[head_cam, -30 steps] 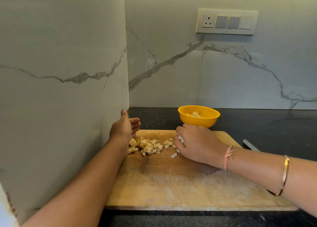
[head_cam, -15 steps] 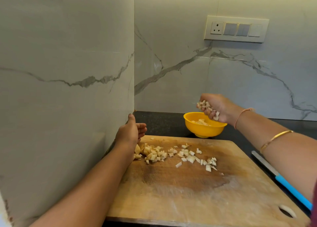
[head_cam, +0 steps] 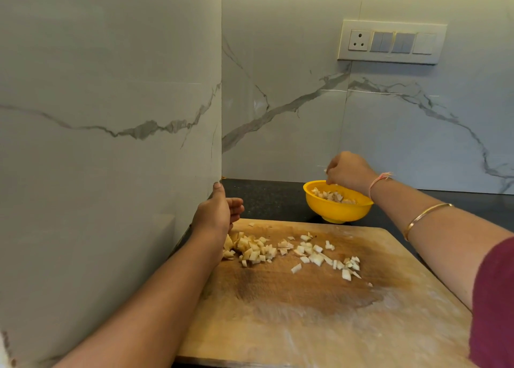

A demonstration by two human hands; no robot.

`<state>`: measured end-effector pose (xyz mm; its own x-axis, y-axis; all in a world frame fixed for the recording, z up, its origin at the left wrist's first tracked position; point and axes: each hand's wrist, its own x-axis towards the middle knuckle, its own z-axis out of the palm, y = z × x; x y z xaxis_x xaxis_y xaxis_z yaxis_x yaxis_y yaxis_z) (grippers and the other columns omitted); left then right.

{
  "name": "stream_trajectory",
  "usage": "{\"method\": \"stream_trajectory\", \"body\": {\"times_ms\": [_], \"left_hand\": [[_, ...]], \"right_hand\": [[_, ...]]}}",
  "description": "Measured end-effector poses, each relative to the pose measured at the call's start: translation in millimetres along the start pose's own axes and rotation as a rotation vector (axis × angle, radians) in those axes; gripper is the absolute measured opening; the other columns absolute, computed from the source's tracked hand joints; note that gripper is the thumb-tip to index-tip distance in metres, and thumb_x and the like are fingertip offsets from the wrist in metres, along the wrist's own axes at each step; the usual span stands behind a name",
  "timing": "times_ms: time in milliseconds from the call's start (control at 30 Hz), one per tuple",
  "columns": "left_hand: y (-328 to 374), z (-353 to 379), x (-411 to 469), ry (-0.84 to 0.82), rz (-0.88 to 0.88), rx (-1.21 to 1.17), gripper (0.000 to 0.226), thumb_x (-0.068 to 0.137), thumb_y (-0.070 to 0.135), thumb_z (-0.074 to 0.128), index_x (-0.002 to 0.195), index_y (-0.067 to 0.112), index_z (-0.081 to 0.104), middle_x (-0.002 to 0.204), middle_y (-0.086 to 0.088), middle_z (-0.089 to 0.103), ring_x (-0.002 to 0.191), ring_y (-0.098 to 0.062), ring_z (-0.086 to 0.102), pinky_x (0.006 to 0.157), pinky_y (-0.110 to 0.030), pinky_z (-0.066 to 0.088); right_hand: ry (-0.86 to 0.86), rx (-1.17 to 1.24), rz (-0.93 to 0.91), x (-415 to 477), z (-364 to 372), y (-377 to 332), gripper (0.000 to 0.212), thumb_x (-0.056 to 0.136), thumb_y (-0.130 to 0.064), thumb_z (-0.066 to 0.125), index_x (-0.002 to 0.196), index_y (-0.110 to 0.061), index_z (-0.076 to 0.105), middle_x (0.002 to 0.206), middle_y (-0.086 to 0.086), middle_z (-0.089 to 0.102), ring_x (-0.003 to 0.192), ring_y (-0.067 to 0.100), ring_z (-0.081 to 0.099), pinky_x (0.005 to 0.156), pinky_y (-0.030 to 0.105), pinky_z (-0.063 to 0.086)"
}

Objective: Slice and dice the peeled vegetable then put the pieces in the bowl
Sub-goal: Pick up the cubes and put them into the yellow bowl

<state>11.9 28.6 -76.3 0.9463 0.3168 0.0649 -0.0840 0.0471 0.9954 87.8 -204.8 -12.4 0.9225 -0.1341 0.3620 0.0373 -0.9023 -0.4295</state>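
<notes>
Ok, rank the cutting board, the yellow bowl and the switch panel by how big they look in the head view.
Largest: cutting board, nearest the camera.
Next: switch panel, then yellow bowl, close; the panel spans wider though farther off.

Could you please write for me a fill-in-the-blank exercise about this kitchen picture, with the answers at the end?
1. The bowl under the right hand is ____ in colour.
2. The diced pieces outside the bowl lie on a wooden ____.
3. At the left end of the switch panel there is one three-hole ____.
Answers: yellow; board; socket.
</notes>
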Motion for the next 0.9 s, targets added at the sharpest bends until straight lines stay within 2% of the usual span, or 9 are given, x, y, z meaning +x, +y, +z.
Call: {"method": "stream_trajectory", "body": {"times_ms": [100, 200, 300, 367, 500, 600, 700, 833, 900], "left_hand": [[0, -1, 1, 0.001, -0.009, -0.015, 0.056, 0.102, 0.046, 0.022, 0.090, 0.011, 0.065, 0.093, -0.004, 0.064, 0.098, -0.021, 0.059, 0.087, -0.034, 0.044], [2, -2, 0, -0.011, -0.039, -0.058, 0.055, 0.102, 0.045, 0.023, 0.087, 0.011, 0.064, 0.097, -0.006, 0.064, 0.099, -0.021, 0.059, 0.091, -0.035, 0.043], [2, -3, 0, -0.017, -0.055, -0.082, 0.056, 0.102, 0.045, 0.023, 0.086, 0.010, 0.063, 0.099, -0.007, 0.064, 0.100, -0.022, 0.058, 0.095, -0.037, 0.043], [2, -3, 0, -0.019, -0.055, -0.087, 0.056, 0.102, 0.045, 0.023, 0.084, 0.011, 0.063, 0.099, -0.008, 0.064, 0.100, -0.022, 0.059, 0.096, -0.037, 0.043], [3, -4, 0, -0.016, -0.070, -0.104, 0.055, 0.102, 0.045, 0.023, 0.083, 0.011, 0.063, 0.096, -0.007, 0.064, 0.100, -0.022, 0.059, 0.094, -0.037, 0.043], [4, -5, 2, -0.010, -0.102, -0.153, 0.055, 0.102, 0.045, 0.024, 0.084, 0.010, 0.063, 0.098, -0.009, 0.064, 0.101, -0.023, 0.059, 0.094, -0.037, 0.043], [4, -7, 3, 0.022, -0.129, -0.200, 0.055, 0.103, 0.044, 0.025, 0.085, 0.008, 0.062, 0.104, -0.010, 0.063, 0.104, -0.025, 0.059, 0.095, -0.037, 0.044], [4, -10, 6, 0.047, -0.167, -0.247, 0.056, 0.102, 0.045, 0.025, 0.085, 0.007, 0.061, 0.108, -0.012, 0.062, 0.106, -0.027, 0.057, 0.096, -0.038, 0.044], [4, -12, 9, 0.068, -0.162, -0.231, 0.057, 0.102, 0.047, 0.025, 0.082, 0.008, 0.062, 0.109, -0.012, 0.064, 0.103, -0.026, 0.059, 0.098, -0.040, 0.047]], "right_hand": [[-0.096, -0.036, -0.047, -3, -2, 0, 0.026, 0.092, -0.012, 0.053, 0.107, 0.004, 0.067, 0.109, 0.018, 0.066, 0.098, 0.032, 0.061, 0.079, 0.036, 0.050], [-0.092, 0.152, 0.022, -1, -8, 3, 0.023, 0.091, -0.005, 0.054, 0.107, 0.007, 0.065, 0.102, 0.017, 0.066, 0.090, 0.028, 0.063, 0.083, 0.038, 0.053], [-0.154, 0.304, 0.115, -3, -13, 5, 0.021, 0.090, 0.003, 0.053, 0.107, 0.008, 0.064, 0.090, 0.012, 0.062, 0.075, 0.019, 0.059, 0.073, 0.030, 0.054], [-0.149, 0.298, 0.122, -5, -15, 6, 0.021, 0.089, 0.006, 0.053, 0.107, 0.004, 0.065, 0.085, 0.010, 0.062, 0.077, 0.019, 0.057, 0.069, 0.026, 0.052], [-0.170, 0.286, 0.102, -10, -17, 7, 0.019, 0.090, 0.000, 0.056, 0.106, 0.002, 0.065, 0.102, 0.016, 0.064, 0.086, 0.021, 0.059, 0.074, 0.030, 0.053], [-0.076, 0.396, -0.050, -23, -16, -7, 0.014, 0.091, -0.002, 0.054, 0.096, -0.004, 0.066, 0.102, 0.018, 0.065, 0.088, 0.022, 0.061, 0.079, 0.032, 0.055], [-0.175, 0.505, -0.234, -55, -8, -39, 0.012, 0.092, -0.006, 0.053, 0.094, -0.006, 0.065, 0.094, 0.014, 0.066, 0.087, 0.020, 0.064, 0.077, 0.029, 0.056], [-0.390, 0.218, -0.551, -97, 15, -80, 0.022, 0.094, -0.025, 0.054, 0.108, -0.016, 0.067, 0.105, -0.002, 0.066, 0.097, 0.011, 0.061, 0.081, 0.021, 0.049], [-0.461, 0.109, -0.636, -110, 30, -93, 0.031, 0.095, -0.035, 0.050, 0.117, -0.017, 0.062, 0.111, -0.002, 0.063, 0.101, 0.011, 0.058, 0.083, 0.023, 0.047]]}}
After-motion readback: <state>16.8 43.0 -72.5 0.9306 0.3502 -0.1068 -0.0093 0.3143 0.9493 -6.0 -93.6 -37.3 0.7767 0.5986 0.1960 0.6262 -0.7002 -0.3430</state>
